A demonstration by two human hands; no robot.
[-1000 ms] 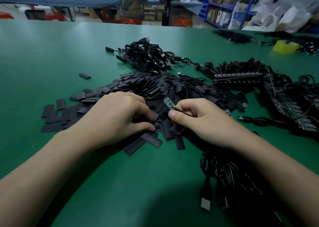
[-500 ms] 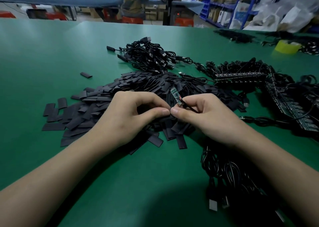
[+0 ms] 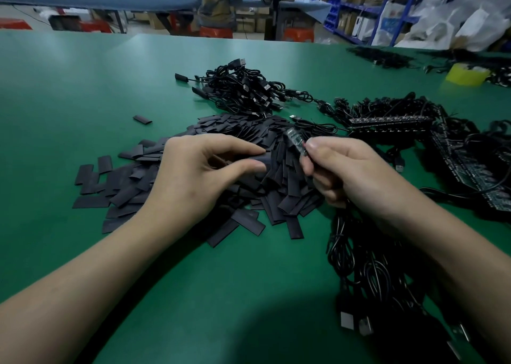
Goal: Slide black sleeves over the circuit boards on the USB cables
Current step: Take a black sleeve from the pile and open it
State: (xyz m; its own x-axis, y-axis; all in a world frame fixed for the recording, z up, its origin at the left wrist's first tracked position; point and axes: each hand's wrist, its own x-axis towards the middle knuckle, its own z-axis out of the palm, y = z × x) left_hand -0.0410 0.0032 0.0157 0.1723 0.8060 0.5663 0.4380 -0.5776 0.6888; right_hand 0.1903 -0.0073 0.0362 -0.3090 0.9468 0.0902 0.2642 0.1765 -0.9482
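Snagging looms: left grip (image 3: 204, 173) pinches a black sleeve (image 3: 260, 160), right grip (image 3: 356, 170) pinches the circuit board (image 3: 296, 142); a flattened sleeve mouth could catch the board's corner.

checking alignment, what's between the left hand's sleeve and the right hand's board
Head view: nothing between sleeve and board, just a gap above the sleeve pile.

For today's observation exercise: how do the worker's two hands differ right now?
The left hand pinches a sleeve; the right hand grips a circuit board. The left hand is above the sleeve pile, the right hand above cables. Both hold with fingertips, facing each other.
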